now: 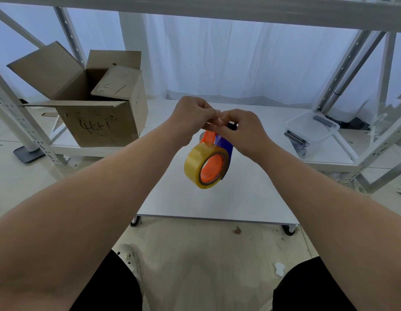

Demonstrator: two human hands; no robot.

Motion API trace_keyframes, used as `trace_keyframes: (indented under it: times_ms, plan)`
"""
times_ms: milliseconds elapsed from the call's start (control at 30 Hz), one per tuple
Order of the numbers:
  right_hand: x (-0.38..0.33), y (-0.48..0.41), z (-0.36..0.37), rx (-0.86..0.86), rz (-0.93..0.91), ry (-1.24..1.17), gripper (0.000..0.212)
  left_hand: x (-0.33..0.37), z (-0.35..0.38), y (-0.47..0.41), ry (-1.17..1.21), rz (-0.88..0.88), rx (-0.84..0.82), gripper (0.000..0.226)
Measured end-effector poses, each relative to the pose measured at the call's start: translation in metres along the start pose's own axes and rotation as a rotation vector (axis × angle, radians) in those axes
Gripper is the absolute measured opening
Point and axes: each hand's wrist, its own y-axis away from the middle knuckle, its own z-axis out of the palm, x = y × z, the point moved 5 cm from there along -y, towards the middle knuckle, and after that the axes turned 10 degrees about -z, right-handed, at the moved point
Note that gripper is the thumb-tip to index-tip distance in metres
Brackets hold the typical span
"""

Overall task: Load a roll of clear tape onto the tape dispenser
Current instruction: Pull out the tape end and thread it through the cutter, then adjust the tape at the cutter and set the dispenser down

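A yellowish clear tape roll sits on the orange hub of a blue and orange tape dispenser, held in the air above the white table. My left hand and my right hand meet above the roll, fingers curled, pinching the upper part of the dispenser and what looks like the free tape end. The fingertips hide the exact spot where they pinch. The roll hangs below both hands, tilted toward me.
An open cardboard box stands on the low white shelf at the left. A clear plastic bin with metal parts sits at the right. White metal rack posts rise on both sides, with a curtain behind.
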Motion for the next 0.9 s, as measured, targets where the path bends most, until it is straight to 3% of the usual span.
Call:
trace_keyframes:
  times_ms: [133,233,300,400,467,700,900]
  plan:
    - [0.003,0.002,0.003,-0.025,0.023,0.013,0.016,0.002,-0.010,-0.003,-0.357,0.097,0.160,0.035]
    - [0.007,0.002,0.000,-0.020,0.048,-0.021,0.013,-0.012,-0.016,-0.010,-0.400,0.055,0.210,0.045]
    - [0.009,0.003,-0.003,-0.001,0.077,-0.096,0.010,-0.033,-0.013,-0.016,-0.318,-0.043,0.048,0.051]
    - [0.010,0.003,-0.005,0.030,0.123,-0.253,0.022,-0.057,0.006,-0.009,-0.309,-0.194,-0.291,0.086]
    - [0.006,0.002,-0.002,0.029,0.137,-0.322,0.027,-0.060,0.017,-0.007,-0.269,-0.159,-0.349,0.097]
    - [0.008,0.000,0.007,0.077,0.263,-0.424,0.025,-0.063,0.023,-0.016,-0.155,-0.035,-0.164,0.078]
    - [0.009,0.000,0.002,0.054,0.227,-0.429,0.027,-0.071,0.026,-0.017,-0.001,-0.099,-0.418,0.072]
